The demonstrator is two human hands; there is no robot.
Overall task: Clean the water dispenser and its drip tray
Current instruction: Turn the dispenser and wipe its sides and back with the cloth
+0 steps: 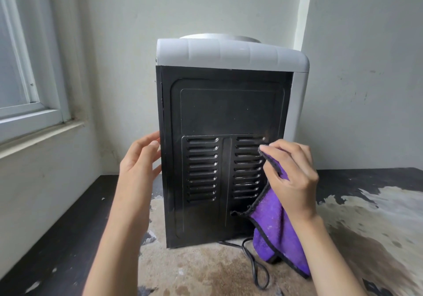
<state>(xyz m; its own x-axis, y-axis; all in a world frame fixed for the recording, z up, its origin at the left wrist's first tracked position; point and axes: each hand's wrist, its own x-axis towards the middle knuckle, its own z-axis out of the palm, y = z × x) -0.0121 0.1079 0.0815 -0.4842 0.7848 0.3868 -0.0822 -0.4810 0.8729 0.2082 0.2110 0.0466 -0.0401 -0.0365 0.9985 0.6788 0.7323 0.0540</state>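
Dispenser (229,112), rear panel: we steady it with flat left fingers (146,149) (unclenched) while right fingers (290,158) pinch the cloth (274,227) to wipe vents (248,167).

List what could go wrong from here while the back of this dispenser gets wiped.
The purple cloth hangs low over the black power cord looped on the table; it could drag or snag it.

The right hand pinches the cloth at the vent slots; an edge may catch in a slot.

The left hand only rests open against the dispenser, so a hard wipe might shift it.
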